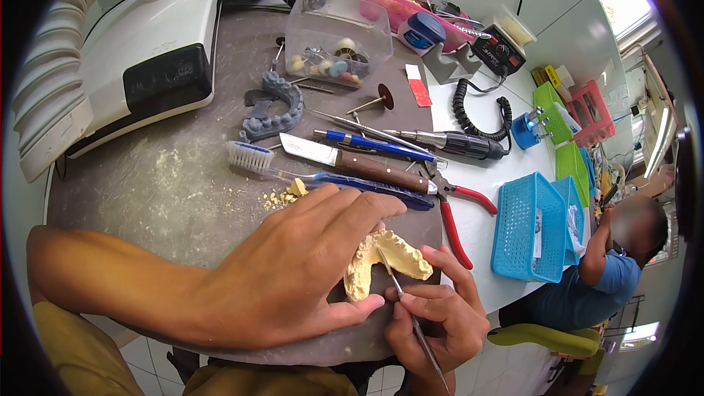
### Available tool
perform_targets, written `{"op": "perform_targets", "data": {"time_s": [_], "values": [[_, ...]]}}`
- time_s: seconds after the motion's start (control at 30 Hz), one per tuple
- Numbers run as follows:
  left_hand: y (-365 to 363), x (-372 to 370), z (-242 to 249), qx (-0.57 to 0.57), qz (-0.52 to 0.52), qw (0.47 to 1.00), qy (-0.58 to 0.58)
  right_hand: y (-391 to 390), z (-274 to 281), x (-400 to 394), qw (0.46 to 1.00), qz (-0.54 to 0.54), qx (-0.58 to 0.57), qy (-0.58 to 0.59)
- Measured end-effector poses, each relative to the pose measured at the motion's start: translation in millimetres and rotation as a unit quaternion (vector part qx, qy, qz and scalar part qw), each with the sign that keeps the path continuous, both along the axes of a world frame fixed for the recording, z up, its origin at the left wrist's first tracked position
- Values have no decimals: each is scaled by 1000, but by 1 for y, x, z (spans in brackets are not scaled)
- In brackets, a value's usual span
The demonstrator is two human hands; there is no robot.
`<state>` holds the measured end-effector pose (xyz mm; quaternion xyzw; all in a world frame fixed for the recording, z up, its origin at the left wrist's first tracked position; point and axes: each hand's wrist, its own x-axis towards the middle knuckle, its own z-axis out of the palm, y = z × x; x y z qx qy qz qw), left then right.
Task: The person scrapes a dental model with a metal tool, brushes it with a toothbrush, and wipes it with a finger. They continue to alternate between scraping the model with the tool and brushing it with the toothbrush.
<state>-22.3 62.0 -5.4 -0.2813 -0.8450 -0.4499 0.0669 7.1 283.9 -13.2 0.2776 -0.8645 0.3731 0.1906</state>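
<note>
A cream plaster dental model [402,251], shaped like an arch, is held near the front edge of the bench. My left hand [304,264] grips it from the left, thumb below and fingers over its upper side. In my right hand [444,315] is a thin metal carving tool [418,331], held like a pen, its tip against the inner side of the arch. Fingers of my right hand also lie close to the model's right end. Yellow plaster crumbs [282,195] lie just beyond my left hand.
Behind my hands lie a toothbrush [253,155], a wooden-handled knife [381,172], a blue pen [367,144], red-handled pliers [456,231] and a handpiece [462,144]. A grey dental model [273,111] and clear box [337,29] sit farther back. Blue baskets [524,235] stand right, near a seated person [605,279].
</note>
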Motion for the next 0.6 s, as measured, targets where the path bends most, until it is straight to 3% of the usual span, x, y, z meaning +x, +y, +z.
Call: {"op": "perform_targets", "data": {"time_s": [0.6], "values": [[0, 0, 1, 3, 3, 1000, 5, -2, 3, 0, 1000, 2, 7, 2]]}}
